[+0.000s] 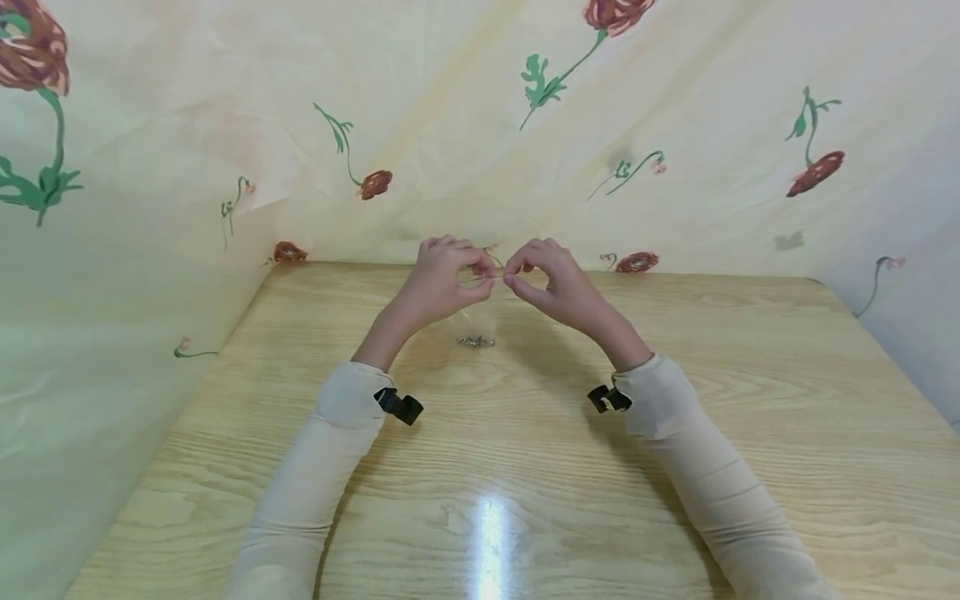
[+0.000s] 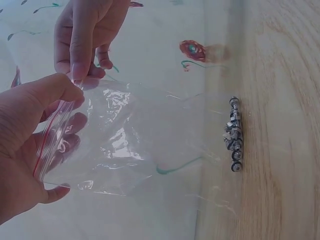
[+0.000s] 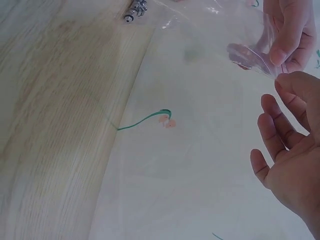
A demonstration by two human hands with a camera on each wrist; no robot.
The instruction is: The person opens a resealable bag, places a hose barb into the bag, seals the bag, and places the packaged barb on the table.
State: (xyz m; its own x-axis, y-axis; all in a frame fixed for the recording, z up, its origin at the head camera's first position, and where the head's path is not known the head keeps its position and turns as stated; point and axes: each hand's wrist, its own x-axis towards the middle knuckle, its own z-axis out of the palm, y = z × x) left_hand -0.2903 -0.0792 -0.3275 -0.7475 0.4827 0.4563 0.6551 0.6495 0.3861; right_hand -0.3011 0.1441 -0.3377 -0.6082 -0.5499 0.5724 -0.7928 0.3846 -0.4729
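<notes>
A clear zip-lock bag with a red line along its zip hangs from both hands above the table. Several small shiny metal parts with dark rings lie in a row at the bag's bottom; their exact kind is hard to tell. My left hand grips the bag's top edge, thumb and index finger pinching near one corner. My right hand pinches the same zip edge at that corner, its other fingers loosely bent. In the head view the two sets of fingertips almost meet, and the metal parts show below them.
A wood-grain table lies beneath both arms. Behind it and to the left hangs a pale cloth printed with red flowers and green stems. Black straps sit at both sleeve cuffs.
</notes>
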